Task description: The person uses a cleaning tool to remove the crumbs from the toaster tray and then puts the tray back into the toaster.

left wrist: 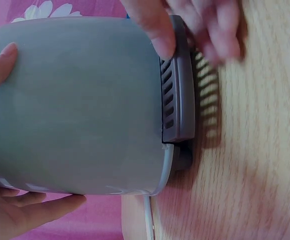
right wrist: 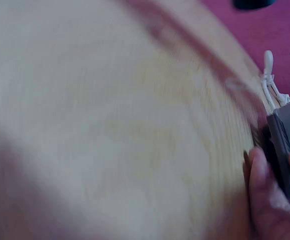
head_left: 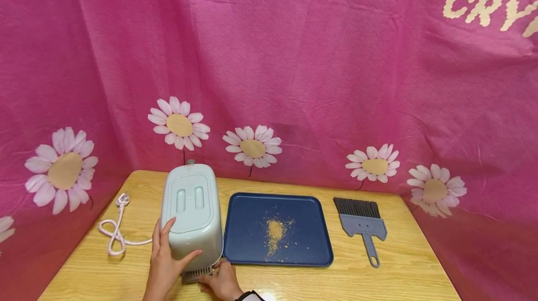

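Observation:
A pale mint toaster (head_left: pixel 191 221), its lid on, stands at the left of the table. My left hand (head_left: pixel 163 260) holds its near end, the thumb across the front face and the other fingers along the left side. Low on that front face, a dark grey slotted crumb tray (left wrist: pixel 180 100) juts out of the base. My right hand (head_left: pixel 224 280) pinches one end of this tray, thumb on the slotted top and fingers beneath, close above the tabletop. In the right wrist view the crumb tray (right wrist: pixel 280 155) shows at the right edge.
Right of the toaster lies a navy tray (head_left: pixel 241 254) with a heap of tan crumbs (head_left: pixel 275 230). Farther right is a grey hand brush (head_left: pixel 362 223) with black bristles. The toaster's white cord and plug (head_left: pixel 122 199) lie at the left. A pink flowered cloth (head_left: pixel 302 81) hangs behind.

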Motion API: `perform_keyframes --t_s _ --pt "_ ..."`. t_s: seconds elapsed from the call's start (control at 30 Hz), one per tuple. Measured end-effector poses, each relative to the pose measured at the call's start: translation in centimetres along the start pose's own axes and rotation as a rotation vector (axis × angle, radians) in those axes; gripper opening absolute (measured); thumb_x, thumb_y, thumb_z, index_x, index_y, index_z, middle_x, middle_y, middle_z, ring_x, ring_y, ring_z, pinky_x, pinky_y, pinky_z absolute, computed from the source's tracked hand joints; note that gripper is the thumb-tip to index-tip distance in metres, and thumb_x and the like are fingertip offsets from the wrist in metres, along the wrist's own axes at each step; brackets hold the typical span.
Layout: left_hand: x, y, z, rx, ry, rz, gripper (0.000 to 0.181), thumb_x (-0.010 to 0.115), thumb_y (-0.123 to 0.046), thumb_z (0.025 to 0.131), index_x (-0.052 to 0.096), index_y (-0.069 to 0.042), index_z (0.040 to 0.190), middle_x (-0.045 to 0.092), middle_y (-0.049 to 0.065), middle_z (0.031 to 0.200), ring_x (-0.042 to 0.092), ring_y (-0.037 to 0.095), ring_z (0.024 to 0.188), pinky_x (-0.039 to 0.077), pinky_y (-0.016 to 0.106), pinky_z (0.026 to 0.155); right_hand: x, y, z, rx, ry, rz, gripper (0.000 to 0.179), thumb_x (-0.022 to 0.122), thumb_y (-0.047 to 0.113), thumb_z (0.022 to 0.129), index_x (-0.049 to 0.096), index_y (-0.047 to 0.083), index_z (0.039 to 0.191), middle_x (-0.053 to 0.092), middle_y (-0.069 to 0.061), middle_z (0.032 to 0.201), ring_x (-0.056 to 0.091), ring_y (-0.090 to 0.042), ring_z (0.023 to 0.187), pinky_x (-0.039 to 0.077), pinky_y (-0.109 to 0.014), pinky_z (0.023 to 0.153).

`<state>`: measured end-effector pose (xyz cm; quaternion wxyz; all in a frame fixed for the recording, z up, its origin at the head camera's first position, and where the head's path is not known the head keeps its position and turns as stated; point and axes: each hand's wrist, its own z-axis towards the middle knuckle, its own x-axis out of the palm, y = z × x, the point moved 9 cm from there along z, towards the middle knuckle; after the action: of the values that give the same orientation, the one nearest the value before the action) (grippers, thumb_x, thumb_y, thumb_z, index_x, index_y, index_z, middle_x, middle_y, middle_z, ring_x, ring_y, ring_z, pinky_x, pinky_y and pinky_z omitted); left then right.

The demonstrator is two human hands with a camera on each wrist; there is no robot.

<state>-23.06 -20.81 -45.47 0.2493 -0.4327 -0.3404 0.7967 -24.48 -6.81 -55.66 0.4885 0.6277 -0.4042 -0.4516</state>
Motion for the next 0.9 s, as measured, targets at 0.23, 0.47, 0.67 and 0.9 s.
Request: perform_keyframes --t_s 0.23,0.47,0.67,0.9 --pt "-0.1 -0.2 0.0 0.034 -0.018 -0.018 0.096 0.087 -0.011 0.050 0.034 -0.009 0.131 0.019 0.025 0.139 0.030 0.049 0.117 0.035 0.061 0.087 -1.0 2.7 -0.1 -0.261 -0.202 -0.500 0.061 0.078 -0.006 0.051 0.041 -0.008 0.099 0.058 -0.010 0.070 0.056 -0.018 0.061 0.046 -0.026 0.054" --pt "0.0 -0.1 0.1 0.038 -0.008 -0.016 0.097 0.086 -0.011 0.050 0.033 -0.010 0.131 0.017 0.024 0.139 0.029 0.049 0.117 0.034 0.063 0.087 -0.8 3.3 0.0 -0.325 -0.225 -0.679 0.087 0.082 0.000 0.051 0.032 -0.017 0.120 0.042 -0.018 0.094 0.055 -0.031 0.068 0.051 -0.032 0.059" --pt "0.0 0.0 0.4 0.050 0.010 -0.021 0.095 0.087 -0.012 0.050 0.034 -0.008 0.129 0.015 0.028 0.139 0.029 0.052 0.116 0.034 0.064 0.086 -0.4 2.4 1.0 -0.321 -0.075 -0.599 0.107 0.085 0.010 0.054 0.015 -0.014 0.132 0.031 -0.027 0.129 0.048 -0.037 0.107 0.047 -0.036 0.085" --pt "-0.1 -0.1 0.4 0.093 0.002 0.003 0.095 0.087 -0.015 0.048 0.036 -0.009 0.128 0.017 0.026 0.141 0.032 0.051 0.115 0.038 0.062 0.082 -0.6 1.8 2.4 -0.394 0.064 -0.473 0.122 0.087 0.017 0.050 0.004 -0.005 0.137 0.028 -0.018 0.136 0.037 -0.027 0.120 0.035 -0.034 0.099"
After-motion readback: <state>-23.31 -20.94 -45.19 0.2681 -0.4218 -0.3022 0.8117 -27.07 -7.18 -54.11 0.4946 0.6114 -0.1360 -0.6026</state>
